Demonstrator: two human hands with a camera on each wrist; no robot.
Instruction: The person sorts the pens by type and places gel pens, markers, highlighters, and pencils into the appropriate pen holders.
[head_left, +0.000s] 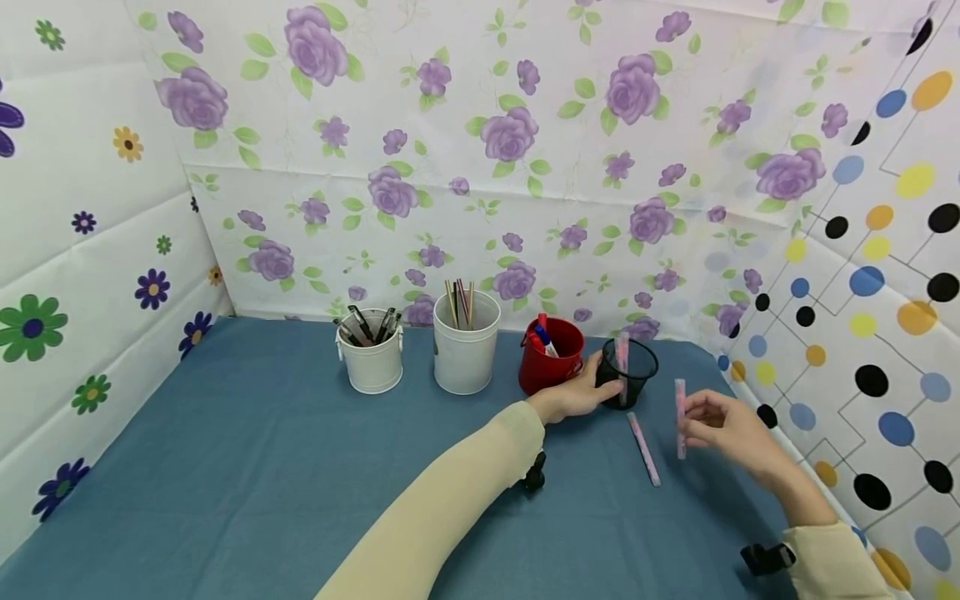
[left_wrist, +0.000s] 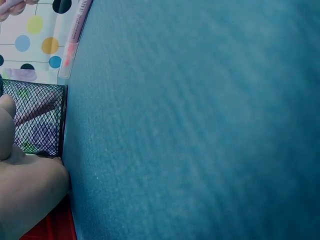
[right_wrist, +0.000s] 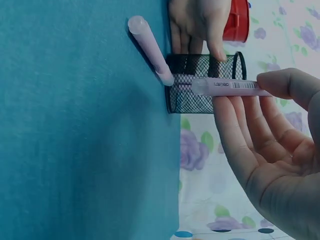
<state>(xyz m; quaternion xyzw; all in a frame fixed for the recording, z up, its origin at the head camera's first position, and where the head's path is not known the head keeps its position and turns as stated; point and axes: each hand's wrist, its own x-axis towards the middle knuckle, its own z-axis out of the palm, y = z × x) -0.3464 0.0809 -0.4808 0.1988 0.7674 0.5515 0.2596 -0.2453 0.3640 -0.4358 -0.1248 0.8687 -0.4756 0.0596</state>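
Note:
My left hand (head_left: 573, 396) grips the black mesh pen cup (head_left: 642, 382) from its left side, with the thumb across the front. Inside that cup stands a pink pen (head_left: 622, 350). To the right of it, my right hand (head_left: 727, 432) holds another pink pen (head_left: 680, 421) upright above the cloth, pinched between thumb and fingers. The right wrist view shows a printed barcode on this held pen (right_wrist: 230, 87). A third pink pen (head_left: 644, 450) lies on the blue cloth in front of the cup, between the two hands.
A red bucket (head_left: 531, 375) with markers stands right beside my left hand. Farther left are a tall white bucket (head_left: 463, 362) with thin sticks and a shorter white bucket (head_left: 372, 367) with dark pens. Patterned cloth walls (head_left: 862, 333) border the blue tabletop (head_left: 285, 467).

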